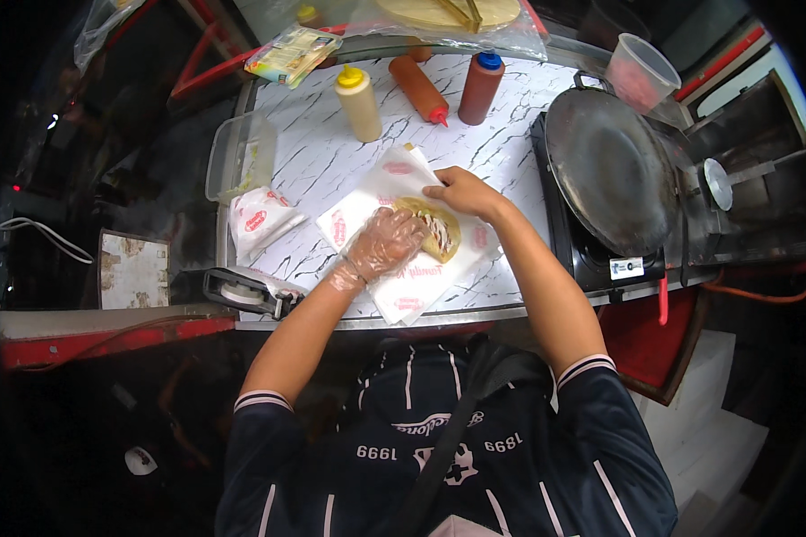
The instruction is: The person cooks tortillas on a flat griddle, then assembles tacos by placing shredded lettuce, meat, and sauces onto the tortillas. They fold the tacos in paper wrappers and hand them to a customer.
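Observation:
A filled flatbread (pixel 439 234), striped with white and dark sauce, lies on printed white wrapping paper (pixel 421 285) on the counter. My left hand (pixel 390 240), in a clear plastic glove, has its fingers curled on the left side of the flatbread. Bare, my right hand (pixel 466 193) is closed on the paper's upper right edge, thumb on top and the other fingers partly hidden. Left of the paper sits a wrapped packet (pixel 261 219) in the same print.
A yellow-capped bottle (pixel 359 106), a red-tipped bottle (pixel 419 89) and a blue-capped bottle (pixel 482 88) are beyond the paper. To the right is a dark round griddle (pixel 610 170) on a stove; a clear tub (pixel 640 76) stands behind. A tape dispenser (pixel 246 292) sits at the near left edge.

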`<action>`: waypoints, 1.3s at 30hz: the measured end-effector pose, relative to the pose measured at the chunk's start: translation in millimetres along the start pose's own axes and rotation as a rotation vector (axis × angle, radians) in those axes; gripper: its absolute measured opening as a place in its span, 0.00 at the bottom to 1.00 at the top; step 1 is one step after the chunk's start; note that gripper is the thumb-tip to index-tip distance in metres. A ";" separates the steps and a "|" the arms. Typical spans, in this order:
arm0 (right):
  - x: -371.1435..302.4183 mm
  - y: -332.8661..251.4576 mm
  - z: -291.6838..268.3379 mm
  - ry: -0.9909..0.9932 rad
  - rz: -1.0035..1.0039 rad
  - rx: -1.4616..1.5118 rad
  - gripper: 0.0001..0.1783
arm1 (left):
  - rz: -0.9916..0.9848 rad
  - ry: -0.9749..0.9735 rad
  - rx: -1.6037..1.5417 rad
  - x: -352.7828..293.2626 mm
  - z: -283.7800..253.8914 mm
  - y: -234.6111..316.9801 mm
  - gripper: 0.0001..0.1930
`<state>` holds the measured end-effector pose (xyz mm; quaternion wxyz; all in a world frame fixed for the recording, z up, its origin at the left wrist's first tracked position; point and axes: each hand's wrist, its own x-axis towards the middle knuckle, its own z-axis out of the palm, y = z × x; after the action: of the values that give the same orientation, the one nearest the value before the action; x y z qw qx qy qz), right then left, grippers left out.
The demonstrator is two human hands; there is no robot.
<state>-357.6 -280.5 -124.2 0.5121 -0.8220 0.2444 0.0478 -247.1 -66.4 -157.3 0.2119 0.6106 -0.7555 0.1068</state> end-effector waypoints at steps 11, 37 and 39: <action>-40.6 -8.8 19.9 0.040 -0.047 -0.065 0.20 | -0.095 0.108 -0.017 8.1 -2.1 0.6 0.13; -149.4 5.4 124.0 0.389 -0.672 -0.583 0.12 | -0.088 -0.070 -0.407 -57.2 -38.5 41.1 0.18; -144.1 7.0 121.9 0.466 -0.631 -0.566 0.09 | -0.111 0.003 -0.369 -64.8 -20.4 43.9 0.16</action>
<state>-466.0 -126.7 -139.9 0.1894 -0.9519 0.0687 -0.2307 -275.0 9.1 -164.1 0.3269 0.6020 -0.7271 -0.0446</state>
